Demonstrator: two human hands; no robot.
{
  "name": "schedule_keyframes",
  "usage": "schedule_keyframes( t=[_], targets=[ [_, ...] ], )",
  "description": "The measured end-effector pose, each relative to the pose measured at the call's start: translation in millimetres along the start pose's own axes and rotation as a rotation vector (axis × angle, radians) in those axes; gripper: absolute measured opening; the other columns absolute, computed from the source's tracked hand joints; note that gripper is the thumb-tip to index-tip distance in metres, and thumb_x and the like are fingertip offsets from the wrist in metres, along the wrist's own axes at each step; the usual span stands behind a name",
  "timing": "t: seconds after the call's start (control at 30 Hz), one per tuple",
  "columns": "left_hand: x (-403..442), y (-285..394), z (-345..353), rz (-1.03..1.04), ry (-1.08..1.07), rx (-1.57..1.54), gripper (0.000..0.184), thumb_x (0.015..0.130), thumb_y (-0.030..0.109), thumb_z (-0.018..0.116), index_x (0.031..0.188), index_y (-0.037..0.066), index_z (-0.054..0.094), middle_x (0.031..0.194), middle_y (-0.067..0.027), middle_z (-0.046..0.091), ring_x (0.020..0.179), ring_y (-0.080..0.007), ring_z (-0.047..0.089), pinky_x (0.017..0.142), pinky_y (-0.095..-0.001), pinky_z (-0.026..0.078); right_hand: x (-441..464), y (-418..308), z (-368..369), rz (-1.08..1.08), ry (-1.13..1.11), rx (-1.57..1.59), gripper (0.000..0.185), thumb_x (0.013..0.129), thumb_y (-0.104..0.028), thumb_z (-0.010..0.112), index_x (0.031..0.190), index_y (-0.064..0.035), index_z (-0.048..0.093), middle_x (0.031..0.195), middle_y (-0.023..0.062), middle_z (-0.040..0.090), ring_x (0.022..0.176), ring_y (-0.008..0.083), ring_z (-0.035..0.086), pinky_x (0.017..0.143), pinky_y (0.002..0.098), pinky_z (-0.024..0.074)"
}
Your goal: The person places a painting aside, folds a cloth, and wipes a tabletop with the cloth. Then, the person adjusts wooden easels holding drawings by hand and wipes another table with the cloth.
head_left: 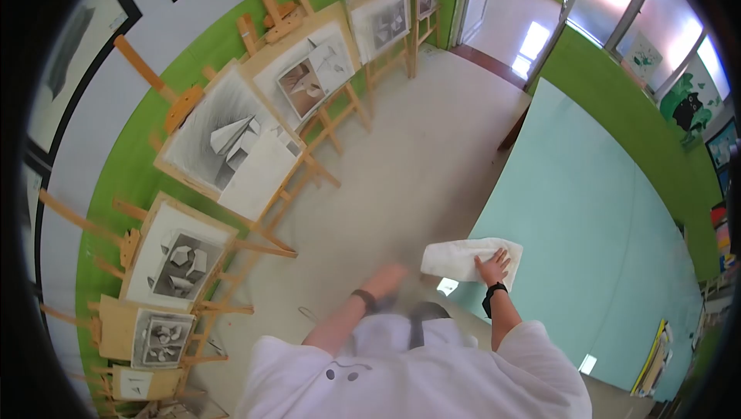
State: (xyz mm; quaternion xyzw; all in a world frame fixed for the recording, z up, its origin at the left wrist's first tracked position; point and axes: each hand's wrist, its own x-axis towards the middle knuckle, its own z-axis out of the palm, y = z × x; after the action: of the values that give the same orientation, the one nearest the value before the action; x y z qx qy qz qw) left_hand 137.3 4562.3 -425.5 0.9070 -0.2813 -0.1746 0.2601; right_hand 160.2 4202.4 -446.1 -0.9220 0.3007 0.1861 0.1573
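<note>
Ahead and right of the right fingers [501, 257] I could sweep low over the pale turquoise flat bench [575, 180]; a white rectangular cloth [454, 261] blocks straight down, a narrow yellow-edged stack [654, 357] far right. From the blurred left fingers [394, 274], grey floor [378, 164] opens ahead; tan wooden easels [184, 107] bar the left.

A drawing studio or art classroom: on the left, wooden easels [183, 109] stand in a row, bearing shaded drawings [233, 141] of blocky solids, with black-framed pictures [75, 64] on the wall [166, 37] behind.
</note>
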Motion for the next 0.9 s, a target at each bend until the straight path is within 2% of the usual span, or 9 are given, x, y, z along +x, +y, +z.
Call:
schedule_keyframes(
  t=[0.17, 0.3, 0.37, 0.57, 0.67, 0.77, 0.8, 0.9],
  targets=[
    [42, -35, -6, 0.144, 0.151, -0.195, 0.028, 0.092, 0.009, 0.044, 0.116, 0.004, 0.059, 0.107, -0.0186, 0.063, 0.097, -0.0364, 0.061, 0.087, -0.0451, 0.049, -32, -40, 46, 0.09, 0.072, 0.055, 0.111, 0.076, -0.064, 0.062, 0.152, -0.0062, 0.007, 0.159, 0.0161, 0.003, 0.145, 0.0419, 0.0, 0.109, 0.0668, 0.0144],
    [98, -12, -54, 0.201, -0.008, -0.12, 0.031, 0.092, 0.01, 0.046, 0.121, 0.006, 0.056, 0.106, -0.017, 0.062, 0.096, -0.036, 0.061, 0.084, -0.0448, 0.05, -3, -65, 44, 0.222, 0.063, 0.117, 0.111, 0.076, -0.065, 0.061, 0.152, -0.0059, 0.007, 0.159, 0.0166, 0.002, 0.144, 0.0451, 0.0, 0.109, 0.0674, 0.0136],
    [127, -9, -48, 0.246, -0.012, -0.095, 0.032, 0.091, 0.011, 0.049, 0.122, 0.007, 0.055, 0.105, -0.0164, 0.062, 0.096, -0.0355, 0.061, 0.082, -0.0445, 0.051, 23, -67, 37, 0.223, 0.093, 0.13, 0.112, 0.076, -0.066, 0.061, 0.153, -0.006, 0.006, 0.159, 0.017, 0.003, 0.144, 0.0462, 0.0, 0.109, 0.0672, 0.0126],
    [217, 9, -131, 0.28, -0.246, -0.038, 0.038, 0.087, 0.015, 0.054, 0.124, 0.007, 0.054, 0.112, -0.018, 0.061, 0.102, -0.0345, 0.06, 0.083, -0.0439, 0.05, 90, -105, -12, 0.215, 0.167, 0.08, 0.107, 0.077, -0.064, 0.06, 0.153, -0.0089, 0.009, 0.16, 0.0133, 0.004, 0.145, 0.043, 0.001, 0.109, 0.0671, 0.0119],
    [277, 13, -154, 0.321, -0.347, 0.127, 0.042, 0.087, 0.017, 0.056, 0.128, 0.007, 0.052, 0.116, -0.019, 0.06, 0.104, -0.0355, 0.059, 0.085, -0.0446, 0.05, 132, -113, -42, 0.213, 0.197, 0.126, 0.101, 0.079, -0.061, 0.06, 0.153, -0.0121, 0.012, 0.16, 0.0098, 0.005, 0.146, 0.0398, 0.001, 0.11, 0.0665, 0.0113],
    [341, 16, -163, 0.364, -0.424, 0.075, 0.05, 0.088, 0.02, 0.057, 0.134, 0.004, 0.046, 0.128, -0.0224, 0.053, 0.115, -0.0384, 0.054, 0.095, -0.0457, 0.046, 178, -108, -69, 0.191, 0.141, 0.184, 0.098, 0.08, -0.061, 0.06, 0.153, -0.0143, 0.015, 0.161, 0.0073, 0.006, 0.146, 0.0386, 0.001, 0.11, 0.0663, 0.0116],
    [370, 9, -146, 0.391, -0.408, 0.042, 0.054, 0.087, 0.019, 0.058, 0.137, 0.004, 0.042, 0.128, -0.0237, 0.053, 0.115, -0.0391, 0.054, 0.095, -0.0458, 0.046, 192, -106, -83, 0.17, 0.122, 0.199, 0.086, 0.083, -0.049, 0.058, 0.152, -0.016, 0.02, 0.16, 0.0076, 0.011, 0.146, 0.04, 0.005, 0.11, 0.0666, 0.0139],
    [419, -18, -91, 0.428, -0.388, -0.091, 0.066, 0.085, 0.018, 0.062, 0.142, 0.002, 0.033, 0.131, -0.0265, 0.05, 0.117, -0.0406, 0.052, 0.099, -0.0457, 0.043, 224, -103, -103, 0.088, 0.074, 0.252, 0.075, 0.082, -0.033, 0.055, 0.15, -0.0159, 0.026, 0.159, 0.0097, 0.017, 0.145, 0.0417, 0.009, 0.109, 0.0676, 0.0156]
  ],
)
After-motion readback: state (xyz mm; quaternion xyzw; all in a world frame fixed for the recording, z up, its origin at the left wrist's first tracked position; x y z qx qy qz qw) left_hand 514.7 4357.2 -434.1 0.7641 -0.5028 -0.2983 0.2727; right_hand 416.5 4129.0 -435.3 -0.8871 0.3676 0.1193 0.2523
